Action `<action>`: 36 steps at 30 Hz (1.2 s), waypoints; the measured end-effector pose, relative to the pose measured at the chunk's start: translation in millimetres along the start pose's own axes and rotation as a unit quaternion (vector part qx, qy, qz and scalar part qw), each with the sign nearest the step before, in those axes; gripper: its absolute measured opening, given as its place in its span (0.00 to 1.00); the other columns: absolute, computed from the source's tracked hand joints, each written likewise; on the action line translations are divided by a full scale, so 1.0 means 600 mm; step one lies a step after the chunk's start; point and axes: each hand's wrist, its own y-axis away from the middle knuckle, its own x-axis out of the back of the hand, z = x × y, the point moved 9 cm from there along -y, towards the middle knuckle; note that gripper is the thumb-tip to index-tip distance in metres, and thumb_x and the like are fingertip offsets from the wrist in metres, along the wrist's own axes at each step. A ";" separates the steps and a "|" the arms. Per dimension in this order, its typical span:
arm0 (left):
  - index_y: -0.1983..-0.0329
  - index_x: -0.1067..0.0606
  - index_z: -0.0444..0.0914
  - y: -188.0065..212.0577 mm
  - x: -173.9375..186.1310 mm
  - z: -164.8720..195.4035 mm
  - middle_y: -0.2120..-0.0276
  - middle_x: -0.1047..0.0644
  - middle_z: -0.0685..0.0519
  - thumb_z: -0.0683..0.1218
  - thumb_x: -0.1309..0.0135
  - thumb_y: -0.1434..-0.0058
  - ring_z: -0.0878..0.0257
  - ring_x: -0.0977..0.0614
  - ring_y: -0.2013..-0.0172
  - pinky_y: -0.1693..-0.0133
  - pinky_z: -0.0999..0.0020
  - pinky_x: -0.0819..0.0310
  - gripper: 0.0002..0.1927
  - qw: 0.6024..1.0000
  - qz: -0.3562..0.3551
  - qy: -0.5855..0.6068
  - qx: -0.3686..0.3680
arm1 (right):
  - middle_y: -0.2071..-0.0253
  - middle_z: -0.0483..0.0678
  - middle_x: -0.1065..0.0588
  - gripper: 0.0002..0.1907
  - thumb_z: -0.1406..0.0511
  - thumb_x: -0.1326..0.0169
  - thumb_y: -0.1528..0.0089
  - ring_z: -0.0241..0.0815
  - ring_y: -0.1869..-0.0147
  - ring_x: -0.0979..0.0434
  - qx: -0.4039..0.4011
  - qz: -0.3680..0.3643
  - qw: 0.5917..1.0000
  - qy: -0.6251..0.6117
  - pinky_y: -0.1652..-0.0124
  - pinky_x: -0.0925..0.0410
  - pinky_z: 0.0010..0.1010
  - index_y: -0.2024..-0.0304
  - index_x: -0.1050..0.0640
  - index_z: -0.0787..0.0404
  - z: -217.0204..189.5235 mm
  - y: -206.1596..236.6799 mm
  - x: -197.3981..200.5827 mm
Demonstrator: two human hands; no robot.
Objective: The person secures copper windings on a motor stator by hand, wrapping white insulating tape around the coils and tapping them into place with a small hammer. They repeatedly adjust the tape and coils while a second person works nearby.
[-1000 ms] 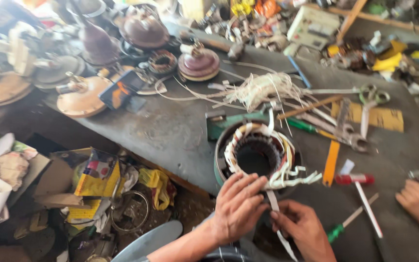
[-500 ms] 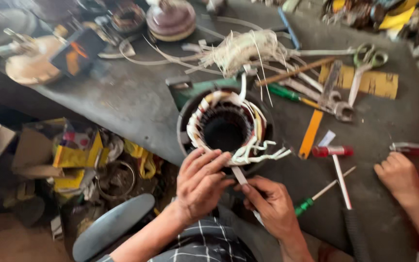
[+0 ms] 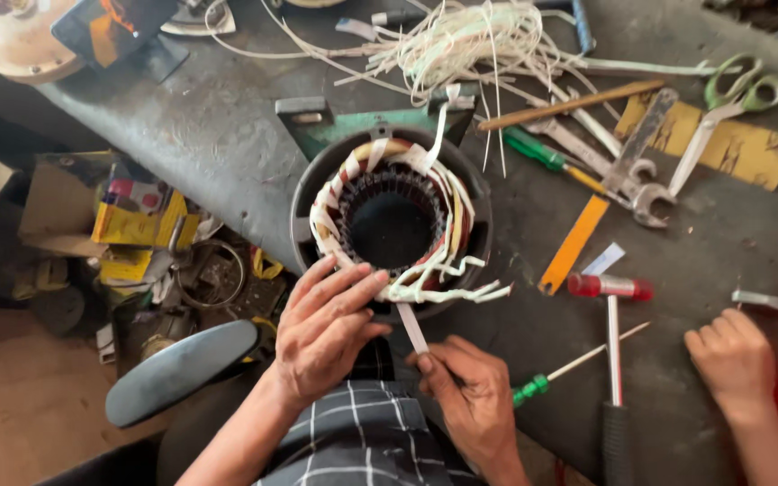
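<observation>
My right hand (image 3: pixel 472 396) is nearest to me, at the bench's near edge, fingers pinched narrow on a white strip (image 3: pixel 412 328) that runs up toward the stator (image 3: pixel 391 220). My left hand (image 3: pixel 326 326) lies just beside it, fingers spread fairly wide and flat, the tips resting on the stator's near rim and on the loose white strips there; it presses rather than grips anything.

The stator sits on the bench (image 3: pixel 227 153) right in front of me, close to the near edge, bore upward. White and yellowish strips already stand in most of the slots round the ring, so I judge the lining well along. What is left, as far as I can see, is the near side, where several ends still splay out untucked to the right (whether the far slots are fully seated I cannot tell).

To the right, near the same edge, another person's hand (image 3: pixel 733 360) rests on the bench, apart from mine. Between us lie a green-handled screwdriver (image 3: pixel 569 364) and a red-headed hammer (image 3: pixel 611 351). Further back are an orange strip (image 3: pixel 574 243), spanners (image 3: pixel 628 166) and a wooden stick (image 3: pixel 569 105). Toward the far right corner lie green scissors (image 3: pixel 731 103) on yellow sandpaper (image 3: pixel 736 148), and at the far edge a tangle of white offcuts (image 3: pixel 461 40).
</observation>
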 end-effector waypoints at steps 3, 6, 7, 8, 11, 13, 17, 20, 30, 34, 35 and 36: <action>0.66 0.27 0.36 0.005 0.014 -0.020 0.48 0.19 0.44 0.44 0.33 0.43 0.48 0.18 0.43 0.36 0.47 0.32 0.13 1.000 -0.002 0.009 0.015 | 0.76 0.46 0.25 0.11 0.66 0.44 0.36 0.32 0.76 0.24 0.009 -0.006 1.000 -0.022 0.75 0.33 0.24 0.66 0.16 0.68 -0.006 -0.013 -0.017; 0.64 0.26 0.36 0.021 0.021 -0.033 0.46 0.20 0.46 0.44 0.33 0.42 0.49 0.19 0.43 0.35 0.47 0.33 0.12 0.999 -0.010 0.030 0.011 | 0.78 0.45 0.26 0.11 0.65 0.44 0.36 0.32 0.78 0.25 0.007 -0.003 0.999 0.041 0.76 0.35 0.25 0.66 0.15 0.66 -0.012 -0.007 -0.029; 0.63 0.26 0.35 0.025 0.020 -0.035 0.46 0.20 0.46 0.43 0.33 0.41 0.49 0.19 0.42 0.35 0.48 0.33 0.12 0.999 -0.009 0.043 0.021 | 0.79 0.45 0.26 0.11 0.64 0.45 0.36 0.32 0.79 0.25 0.006 -0.001 0.997 0.081 0.77 0.35 0.25 0.66 0.15 0.66 -0.015 -0.003 -0.030; 0.62 0.26 0.35 0.029 0.024 -0.039 0.45 0.20 0.46 0.43 0.33 0.41 0.49 0.20 0.41 0.35 0.48 0.34 0.12 0.998 -0.013 0.055 0.030 | 0.79 0.45 0.26 0.12 0.64 0.44 0.36 0.32 0.79 0.25 -0.009 0.006 0.997 0.078 0.77 0.36 0.25 0.66 0.15 0.66 -0.015 0.005 -0.035; 0.61 0.25 0.36 0.030 0.035 -0.039 0.45 0.21 0.47 0.43 0.34 0.42 0.50 0.21 0.41 0.36 0.49 0.36 0.12 0.996 -0.011 0.075 0.039 | 0.79 0.46 0.26 0.12 0.63 0.44 0.36 0.33 0.79 0.25 -0.018 0.036 0.996 0.080 0.77 0.36 0.26 0.66 0.15 0.66 -0.026 0.009 -0.040; 0.61 0.25 0.38 0.017 0.041 -0.051 0.45 0.21 0.47 0.43 0.34 0.43 0.50 0.21 0.42 0.37 0.50 0.36 0.12 0.996 0.014 0.083 0.012 | 0.79 0.45 0.25 0.12 0.63 0.43 0.37 0.32 0.78 0.23 -0.005 0.043 0.995 0.094 0.77 0.34 0.25 0.67 0.15 0.65 -0.041 0.004 -0.046; 0.60 0.25 0.38 0.031 0.060 -0.052 0.45 0.20 0.49 0.43 0.35 0.42 0.52 0.21 0.44 0.39 0.54 0.34 0.11 0.994 0.019 0.107 0.006 | 0.79 0.44 0.25 0.12 0.63 0.45 0.36 0.31 0.78 0.25 -0.021 0.049 0.991 0.127 0.76 0.34 0.24 0.66 0.16 0.65 -0.056 0.009 -0.061; 0.61 0.26 0.38 0.038 0.068 -0.056 0.45 0.20 0.51 0.43 0.34 0.43 0.53 0.20 0.45 0.40 0.55 0.34 0.11 0.993 0.029 0.112 -0.003 | 0.80 0.43 0.25 0.12 0.63 0.45 0.35 0.29 0.77 0.27 -0.026 0.065 0.994 0.080 0.76 0.35 0.23 0.65 0.16 0.65 -0.063 0.011 -0.071; 0.62 0.26 0.39 0.032 0.096 -0.053 0.47 0.19 0.52 0.44 0.34 0.45 0.55 0.19 0.47 0.44 0.56 0.35 0.12 0.993 0.025 0.110 -0.036 | 0.81 0.41 0.28 0.15 0.62 0.47 0.32 0.28 0.77 0.31 -0.011 0.097 0.995 -0.034 0.74 0.37 0.22 0.62 0.17 0.68 -0.092 -0.008 -0.090; 0.56 0.25 0.39 0.013 0.109 -0.066 0.51 0.18 0.54 0.42 0.36 0.45 0.58 0.19 0.50 0.47 0.58 0.36 0.15 0.987 -0.003 0.159 0.007 | 0.79 0.41 0.28 0.16 0.61 0.46 0.32 0.28 0.74 0.31 0.016 0.104 0.994 -0.028 0.72 0.36 0.22 0.61 0.17 0.68 -0.110 -0.013 -0.093; 0.54 0.25 0.39 0.007 0.110 -0.068 0.53 0.18 0.55 0.43 0.37 0.46 0.59 0.19 0.52 0.48 0.58 0.36 0.16 0.984 -0.015 0.174 0.017 | 0.79 0.41 0.28 0.15 0.61 0.46 0.32 0.28 0.74 0.31 0.016 0.104 0.994 -0.032 0.72 0.36 0.22 0.61 0.17 0.68 -0.111 -0.013 -0.095; 0.52 0.25 0.39 0.002 0.111 -0.069 0.54 0.18 0.55 0.43 0.37 0.47 0.60 0.19 0.54 0.49 0.59 0.36 0.18 0.981 -0.027 0.188 0.028 | 0.79 0.41 0.27 0.15 0.61 0.46 0.32 0.28 0.74 0.31 0.015 0.104 0.994 -0.037 0.73 0.37 0.22 0.61 0.17 0.68 -0.112 -0.011 -0.096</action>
